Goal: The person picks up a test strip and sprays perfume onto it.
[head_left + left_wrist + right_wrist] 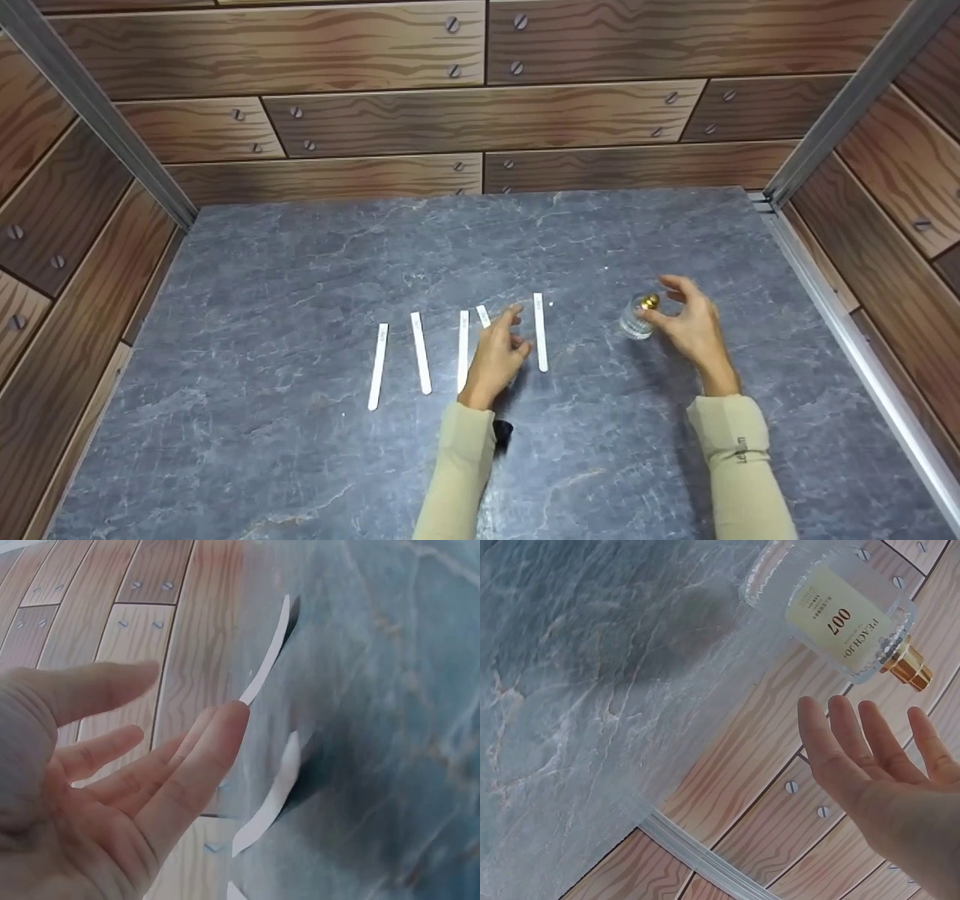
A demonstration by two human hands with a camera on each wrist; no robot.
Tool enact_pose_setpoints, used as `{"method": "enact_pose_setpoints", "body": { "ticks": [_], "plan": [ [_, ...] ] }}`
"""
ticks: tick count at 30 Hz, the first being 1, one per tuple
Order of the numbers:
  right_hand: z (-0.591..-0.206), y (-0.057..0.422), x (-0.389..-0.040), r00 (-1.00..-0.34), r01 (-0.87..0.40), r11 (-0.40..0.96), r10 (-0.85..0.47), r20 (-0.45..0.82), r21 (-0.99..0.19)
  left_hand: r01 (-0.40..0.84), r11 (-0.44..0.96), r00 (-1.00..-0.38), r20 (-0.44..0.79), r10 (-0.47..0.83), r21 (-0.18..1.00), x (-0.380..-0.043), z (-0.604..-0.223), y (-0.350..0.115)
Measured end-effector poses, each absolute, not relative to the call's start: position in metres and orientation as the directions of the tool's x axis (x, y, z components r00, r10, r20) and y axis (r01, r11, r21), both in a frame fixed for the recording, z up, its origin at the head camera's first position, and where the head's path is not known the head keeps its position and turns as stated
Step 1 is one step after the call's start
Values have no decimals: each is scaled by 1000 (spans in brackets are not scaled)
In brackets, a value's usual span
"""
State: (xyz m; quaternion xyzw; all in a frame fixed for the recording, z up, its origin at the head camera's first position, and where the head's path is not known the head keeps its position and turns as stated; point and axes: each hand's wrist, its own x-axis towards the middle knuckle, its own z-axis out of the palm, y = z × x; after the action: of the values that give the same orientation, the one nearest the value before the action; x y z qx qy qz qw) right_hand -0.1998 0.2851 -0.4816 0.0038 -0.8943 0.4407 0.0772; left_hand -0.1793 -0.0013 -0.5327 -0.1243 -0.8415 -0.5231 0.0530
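- Five white strips (541, 331) lie spread on the grey marbled table (337, 255) about the left hand (495, 356): two apart on its left side, two partly hidden beneath it in the head view, and one just to its right, between the hands.
- Small dark marks, too tiny to read, show at the strips' far ends.
- Left hand: thumb and fingers stand apart from one another, palm turned inward, over the strips; whether a fingertip touches one, I cannot tell.
- Right hand (691, 326): well apart from the left, its thumb and fingers spread and gently curved beside the clear glass bottle (634, 324).
- That bottle stands upright just left of the right hand; in the right wrist view, a gap separates it from the visible fingers. Whether the thumb touches it, I cannot tell.
- Its gold top (651, 301) sits level with the gap between right thumb and fingers; the pale yellow label (840, 619) reads "007".
- Closer to the person than the left hand, a black object (503, 433) is partly covered by the left sleeve (454, 472).
- Beyond both hands rises a wood-patterned wall (375, 52).
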Motion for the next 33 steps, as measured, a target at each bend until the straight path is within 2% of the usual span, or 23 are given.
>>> {"method": "enact_pose_setpoints", "body": {
  "ticks": [15, 26, 33],
  "plan": [
    [-480, 285, -201, -989, -56, 626, 74, 130, -778, 94, 335, -994, 72, 77, 937, -182, -544, 13],
    [-479, 288, -202, -984, -52, 622, 100, 145, -781, 94, 409, -992, 118, -35, 908, -185, -549, 25],
    [-480, 286, -203, -988, -36, 629, 97, 124, -776, 106, 521, -982, 170, -77, 847, -182, -549, 35]
  ]
}}
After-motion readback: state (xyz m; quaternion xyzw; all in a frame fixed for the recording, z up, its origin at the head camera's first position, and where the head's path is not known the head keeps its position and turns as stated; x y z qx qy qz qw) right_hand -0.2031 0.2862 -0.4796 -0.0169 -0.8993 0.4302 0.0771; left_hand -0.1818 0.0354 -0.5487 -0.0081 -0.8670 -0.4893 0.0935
